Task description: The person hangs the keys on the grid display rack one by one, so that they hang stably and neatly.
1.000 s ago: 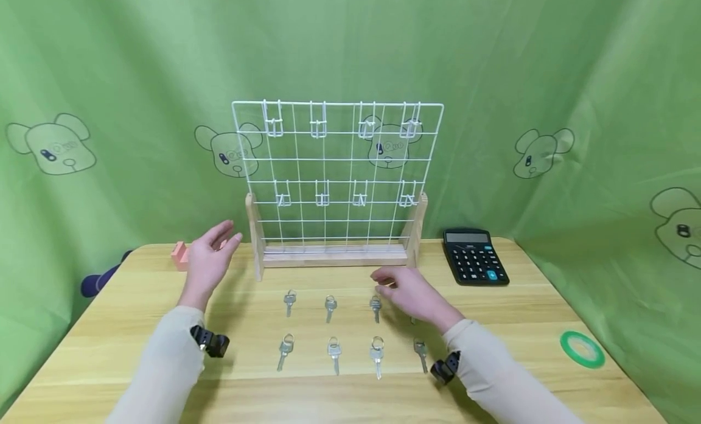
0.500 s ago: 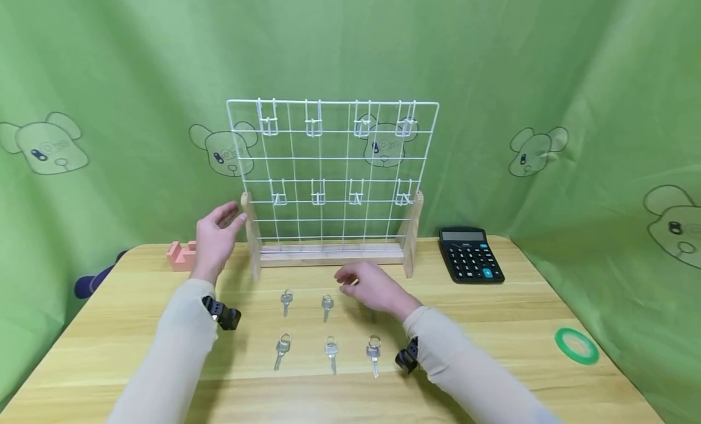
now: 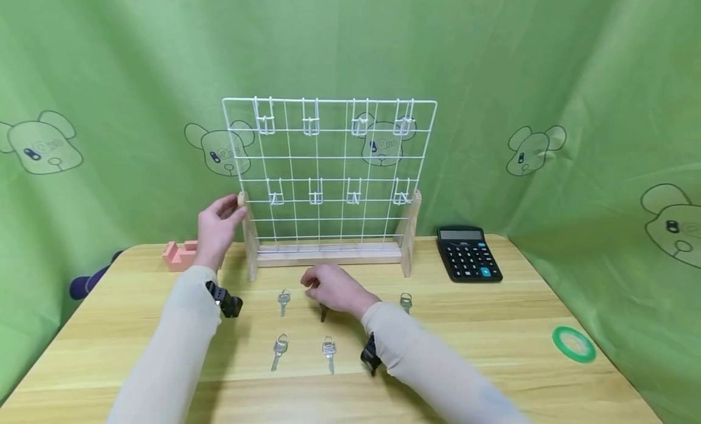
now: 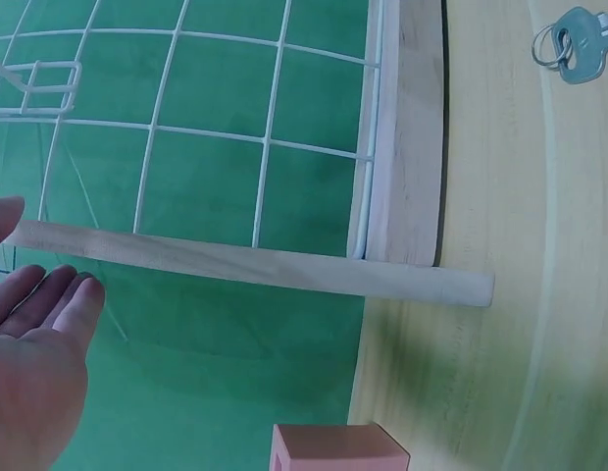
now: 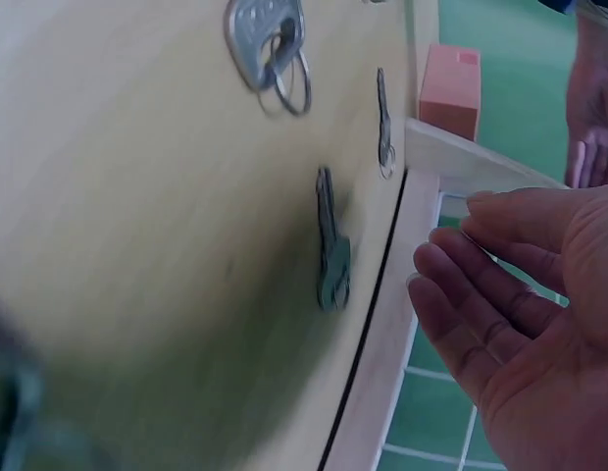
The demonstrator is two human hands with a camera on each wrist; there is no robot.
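Observation:
A white wire grid rack (image 3: 330, 158) stands on wooden side posts at the back of the table, with several small wire hooks (image 3: 266, 125) on it in two rows. My left hand (image 3: 216, 229) is at the top of the left wooden post (image 3: 249, 235). In the left wrist view, the post's end lies between thumb and fairly straight fingers, with a gap on the finger side. Holding nothing, my right hand (image 3: 336, 288) hovers over a metal key (image 3: 323, 314), fingers loosely bent. Other keys with rings, such as one key (image 3: 283, 299), lie in rows; the right arm hides some.
A black calculator (image 3: 469, 254) lies right of the rack, and a green tape roll (image 3: 574, 344) near the table's right edge. A pink block-shaped holder (image 3: 177, 257) sits behind the left hand. Green curtain (image 3: 350, 41) surrounds the table.
My right hand has swept left above the upper row of keys, uncovering the rightmost one. My left hand has moved right, up to the rack's left post. The view has shifted slightly.

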